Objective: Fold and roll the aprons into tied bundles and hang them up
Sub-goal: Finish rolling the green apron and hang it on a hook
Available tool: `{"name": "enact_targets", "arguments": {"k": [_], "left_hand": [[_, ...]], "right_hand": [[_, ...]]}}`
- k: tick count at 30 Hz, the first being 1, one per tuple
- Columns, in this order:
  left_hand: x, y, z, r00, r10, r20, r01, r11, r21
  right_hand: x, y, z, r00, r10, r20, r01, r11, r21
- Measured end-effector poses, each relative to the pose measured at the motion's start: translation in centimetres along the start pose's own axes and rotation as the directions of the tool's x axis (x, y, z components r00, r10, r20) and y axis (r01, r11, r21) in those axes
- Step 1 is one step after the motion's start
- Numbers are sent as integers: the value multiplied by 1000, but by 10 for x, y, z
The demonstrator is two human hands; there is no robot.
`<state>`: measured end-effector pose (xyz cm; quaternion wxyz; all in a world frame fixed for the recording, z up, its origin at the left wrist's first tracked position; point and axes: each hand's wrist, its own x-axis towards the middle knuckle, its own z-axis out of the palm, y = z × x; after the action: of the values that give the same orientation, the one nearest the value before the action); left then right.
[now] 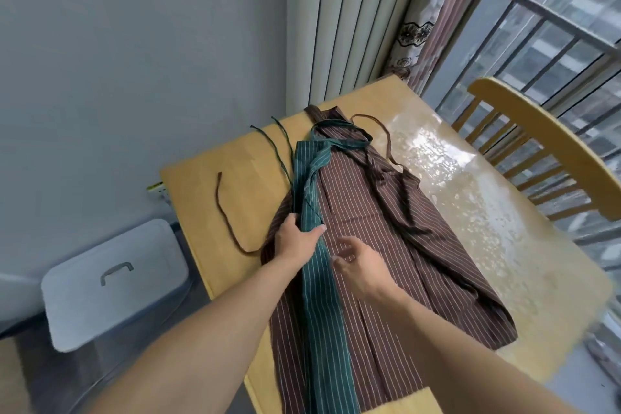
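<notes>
The green apron (317, 265), dark green with thin white stripes, is folded lengthwise into a long narrow band. It lies on top of the brown apron (386, 245), which is spread flat on the wooden worktop (218, 205). The band runs from the near edge at 6 o'clock up toward 12 o'clock, where its neck strap (346, 136) loops over the brown bib and two thin green ties (279, 148) trail off toward 11 o'clock.

Both aprons look like light, thin woven cloth: limp, easily creased, and likely to slide over each other, since striped fabric lies on striped fabric. The folded band has no stiffness, so it probably unfolds unless pressed flat or held by both long edges. A good place to hold it seems to be across its full width, near whichever end the roll starts from, with the ties left free for knotting.

The left hand (295, 239) lies on the band about midway along its length. Its thumb is on the right edge of the band and its fingers curl over the left edge, so it grips the strip across its width. The right hand (359, 262) is just at 3 o'clock of the band, above the brown cloth, with its fingers spread and relaxed. It is blurred, so whether its fingertips touch the fabric is unclear, and it appears to hold nothing.
</notes>
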<state>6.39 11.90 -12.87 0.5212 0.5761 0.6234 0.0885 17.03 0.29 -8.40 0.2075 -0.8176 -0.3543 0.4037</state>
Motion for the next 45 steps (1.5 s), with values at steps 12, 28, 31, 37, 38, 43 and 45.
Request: {"name": "enact_targets", "arguments": {"k": [12, 28, 31, 37, 38, 43, 45], "left_hand": [[89, 34, 7, 986, -67, 155, 112, 947, -300], [172, 129, 2, 697, 693, 184, -520, 312, 795], [175, 143, 4, 730, 670, 134, -580, 504, 640], [179, 146, -3, 924, 383, -6, -371, 898, 235], [180, 147, -4, 944, 329, -19, -319, 927, 195], [192, 156, -13, 983, 138, -117, -134, 990, 41], [192, 162, -15, 995, 29, -94, -36, 997, -74]], "right_hand": [[11, 10, 61, 967, 130, -219, -173, 967, -187], [29, 5, 50, 992, 119, -47, -127, 925, -358], [30, 6, 50, 991, 125, -48, -134, 924, -358], [25, 4, 52, 988, 136, -75, -154, 927, -342], [25, 3, 53, 987, 141, -72, -158, 927, -341], [25, 2, 52, 987, 142, -69, -157, 930, -333], [24, 2, 52, 988, 139, -73, -156, 930, -333]]}}
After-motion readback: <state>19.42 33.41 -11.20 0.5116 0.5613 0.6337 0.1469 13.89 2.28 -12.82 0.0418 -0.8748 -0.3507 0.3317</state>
